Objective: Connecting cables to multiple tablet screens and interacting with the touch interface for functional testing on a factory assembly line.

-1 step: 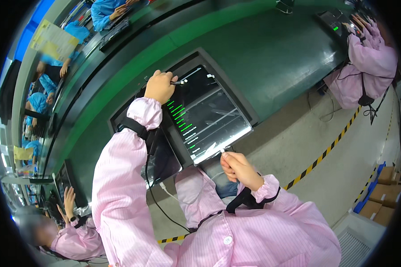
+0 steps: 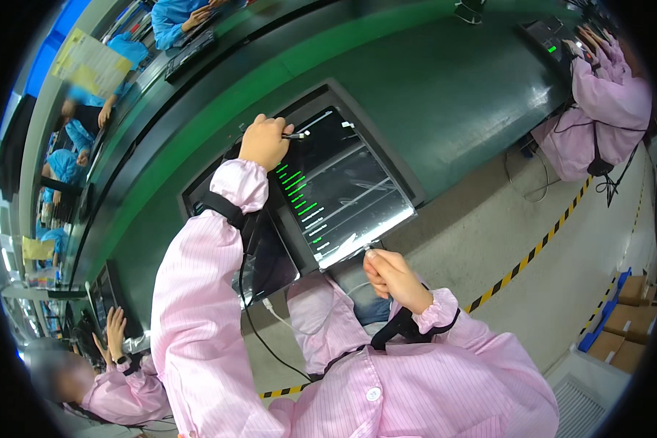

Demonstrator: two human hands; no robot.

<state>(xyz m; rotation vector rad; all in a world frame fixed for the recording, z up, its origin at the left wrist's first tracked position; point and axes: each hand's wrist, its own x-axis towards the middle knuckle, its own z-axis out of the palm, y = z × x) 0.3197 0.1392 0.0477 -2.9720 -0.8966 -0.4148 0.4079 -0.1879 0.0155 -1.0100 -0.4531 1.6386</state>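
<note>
My left hand (image 2: 265, 143) is closed, fingers curled around a small dark cable plug with a pale tip (image 2: 298, 135). It rests over the upper left edge of a dark flat-screen device (image 2: 354, 171), whose lit screen has rows of green lines and a glossy clear film. My right hand (image 2: 396, 277) pinches the end of a white cable (image 2: 310, 330) at the device's near edge; whether its plug sits in the edge, I cannot tell. The white cable's other end meets a second dark screen (image 2: 269, 263), partly hidden by my left forearm.
Both devices lie in grey trays (image 2: 398, 171) on a green bench (image 2: 460, 95). A black cord (image 2: 259, 336) hangs from my left wrist band. Co-workers sit at the right (image 2: 606, 95), lower left (image 2: 124, 383) and across the bench. Cardboard boxes (image 2: 624, 321) stand far right on the floor.
</note>
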